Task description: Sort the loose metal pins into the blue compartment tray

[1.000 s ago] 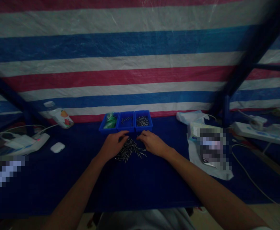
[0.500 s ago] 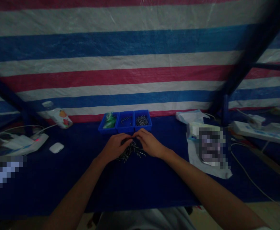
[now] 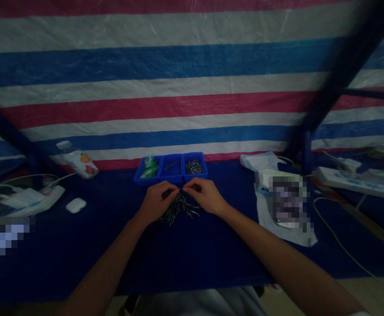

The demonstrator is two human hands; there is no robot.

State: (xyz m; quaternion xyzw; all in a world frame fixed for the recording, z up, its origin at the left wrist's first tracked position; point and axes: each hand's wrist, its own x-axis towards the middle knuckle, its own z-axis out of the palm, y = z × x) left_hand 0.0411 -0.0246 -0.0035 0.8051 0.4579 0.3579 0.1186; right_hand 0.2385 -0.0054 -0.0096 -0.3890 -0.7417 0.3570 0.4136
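Note:
My left hand (image 3: 157,199) and my right hand (image 3: 205,195) face each other over a pile of dark, thin metal pieces (image 3: 178,208) on the blue table. Both hands are pinched, with a small thin piece spanning the short gap between their fingertips. Just beyond them stand three joined blue bins. Green plastic packets (image 3: 150,167) lie in the left bin, a few thin dark pieces (image 3: 172,167) in the middle bin, and many small metal pieces (image 3: 194,166) in the right one.
At the left are a bottle (image 3: 82,164), a white case (image 3: 76,205) and a power strip (image 3: 48,199). On the right lie a tissue pack (image 3: 262,181), a blurred-out item and another power strip (image 3: 359,182) with cables. A striped sheet (image 3: 192,103) hangs behind.
The fingertips of my hands have moved slightly apart, and a thin piece now shows between them. My right hand has shifted a little; the view has shifted slightly.

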